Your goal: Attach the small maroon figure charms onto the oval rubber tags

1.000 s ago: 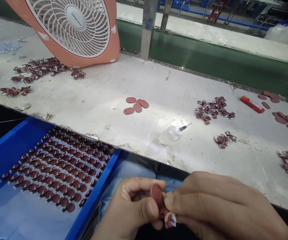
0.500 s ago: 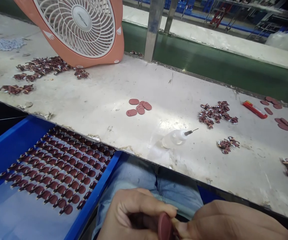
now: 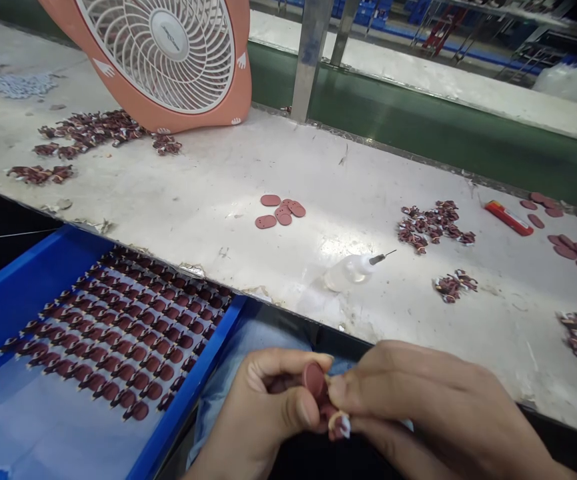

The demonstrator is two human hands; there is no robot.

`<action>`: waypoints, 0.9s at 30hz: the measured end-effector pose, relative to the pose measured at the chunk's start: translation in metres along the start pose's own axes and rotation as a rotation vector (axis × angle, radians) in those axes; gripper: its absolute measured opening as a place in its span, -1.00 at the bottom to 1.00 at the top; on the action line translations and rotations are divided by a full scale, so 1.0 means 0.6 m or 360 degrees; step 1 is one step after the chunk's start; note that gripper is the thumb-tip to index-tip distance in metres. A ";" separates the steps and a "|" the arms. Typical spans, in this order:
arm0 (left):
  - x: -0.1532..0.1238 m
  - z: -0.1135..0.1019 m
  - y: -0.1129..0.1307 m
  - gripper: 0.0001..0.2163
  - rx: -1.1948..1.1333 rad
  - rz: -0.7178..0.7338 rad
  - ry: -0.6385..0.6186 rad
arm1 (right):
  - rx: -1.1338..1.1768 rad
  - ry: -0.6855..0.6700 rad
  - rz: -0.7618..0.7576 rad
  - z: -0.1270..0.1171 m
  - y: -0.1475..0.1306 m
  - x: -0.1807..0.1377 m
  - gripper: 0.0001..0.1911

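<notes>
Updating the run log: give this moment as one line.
left hand: shut on maroon oval piece | right hand: pinching it too | blue tray: rows of pieces

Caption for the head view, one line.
Left hand and right hand pinch a small maroon piece together, beside a blue tray of like pieces in rows.

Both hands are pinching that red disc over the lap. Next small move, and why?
Probably squeeze the disc flat onto the small piece with the thumbs. The left hand grips the disc edge-on, the right hand pinches the white-tipped piece right beside it, and the two look touching but not yet flush, unlike the joined ones lined up in the blue tray.
</notes>
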State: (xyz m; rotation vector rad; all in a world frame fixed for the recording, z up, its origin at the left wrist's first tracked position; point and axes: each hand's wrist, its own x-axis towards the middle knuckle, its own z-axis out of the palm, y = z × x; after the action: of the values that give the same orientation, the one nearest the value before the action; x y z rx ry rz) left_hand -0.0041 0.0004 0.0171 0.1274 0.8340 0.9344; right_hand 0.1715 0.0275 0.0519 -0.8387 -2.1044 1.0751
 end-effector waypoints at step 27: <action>0.014 -0.031 -0.021 -0.75 -0.0037 0.0154 -0.0091 | -0.0188 -0.0049 -0.0122 0.008 0.019 0.012 -0.80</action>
State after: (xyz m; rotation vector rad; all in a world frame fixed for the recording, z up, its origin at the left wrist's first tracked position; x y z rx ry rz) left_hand -0.0058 -0.0057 -0.0059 0.1753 0.7692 1.0267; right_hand 0.1662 0.0363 0.0415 -0.7944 -2.2250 0.9365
